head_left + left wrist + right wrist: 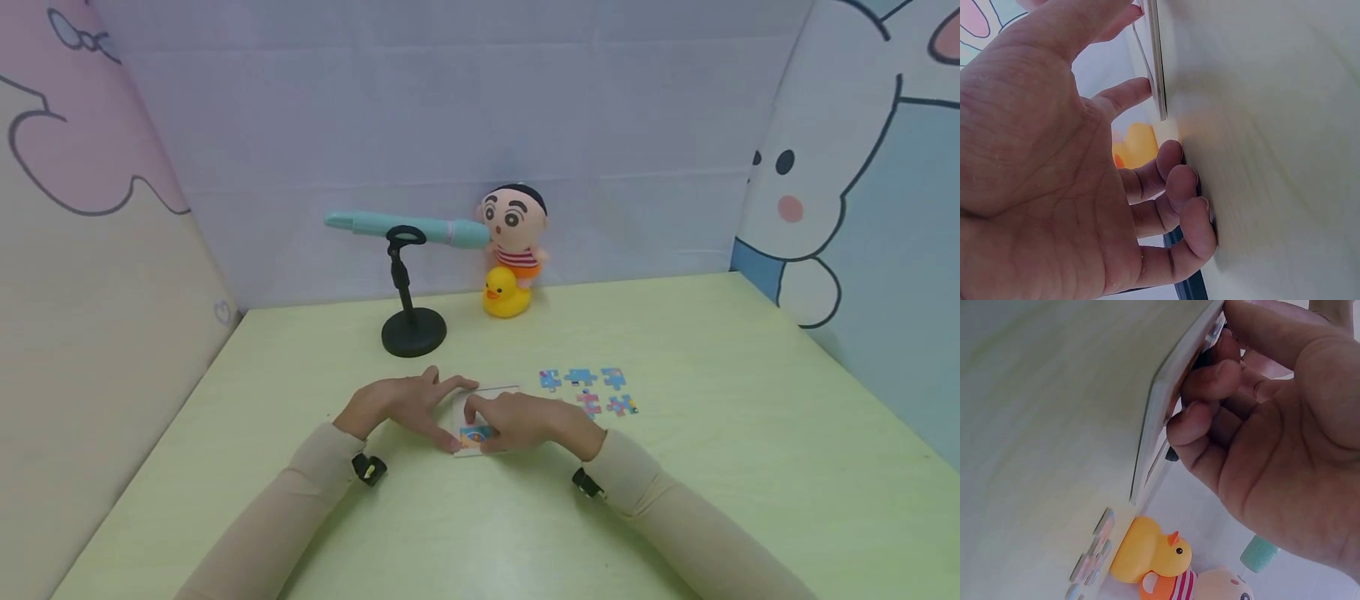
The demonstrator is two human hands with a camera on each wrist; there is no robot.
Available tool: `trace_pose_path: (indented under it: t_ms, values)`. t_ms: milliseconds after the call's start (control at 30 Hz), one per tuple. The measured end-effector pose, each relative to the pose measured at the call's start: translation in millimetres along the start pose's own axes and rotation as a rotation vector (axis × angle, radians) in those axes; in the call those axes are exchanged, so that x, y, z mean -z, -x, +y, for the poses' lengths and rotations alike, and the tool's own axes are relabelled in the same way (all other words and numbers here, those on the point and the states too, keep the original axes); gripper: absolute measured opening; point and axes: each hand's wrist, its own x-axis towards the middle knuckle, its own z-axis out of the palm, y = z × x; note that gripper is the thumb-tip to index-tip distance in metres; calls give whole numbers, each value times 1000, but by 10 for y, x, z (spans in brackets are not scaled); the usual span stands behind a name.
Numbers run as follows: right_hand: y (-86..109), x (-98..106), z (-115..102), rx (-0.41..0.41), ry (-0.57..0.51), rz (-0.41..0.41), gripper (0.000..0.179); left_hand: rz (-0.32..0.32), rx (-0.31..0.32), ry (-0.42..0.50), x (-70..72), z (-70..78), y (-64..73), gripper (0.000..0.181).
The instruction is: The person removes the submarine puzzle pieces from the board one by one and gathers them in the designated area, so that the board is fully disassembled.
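Note:
In the head view a white puzzle tray (489,392) lies flat on the table. A few blue and orange jigsaw pieces (472,436) sit in its near left corner. My left hand (408,406) touches the tray's left side, thumb and index finger spread along its edge. Its other fingers rest bent on the table in the left wrist view. My right hand (522,419) is over the tray, its curled index finger and thumb around a jigsaw piece in that corner. The right wrist view shows the right fingers (1213,381) bent against the tray's face, partly hiding the pieces.
Several loose jigsaw pieces (581,377) lie right of the tray. Behind stand a black stand (414,332) bearing a turquoise microphone-shaped object (427,227), a yellow rubber duck (506,296) and a plush doll (516,221). Printed cloth walls surround the table (705,375).

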Motion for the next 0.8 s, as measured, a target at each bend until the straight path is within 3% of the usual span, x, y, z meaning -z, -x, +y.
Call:
trace_pose_path:
  t_ms: [333,567,800]
  values:
    - [22,-4,8,60,6,63,40,-7,15,-18,3,16,-16,92]
    - [-14,-12,31,142,16,127,24,-9,25,-12,-9,13,-31,91]
    - [-31,15,41,241,-22,119,16,-4,9,-31,-7,5,-14,91]
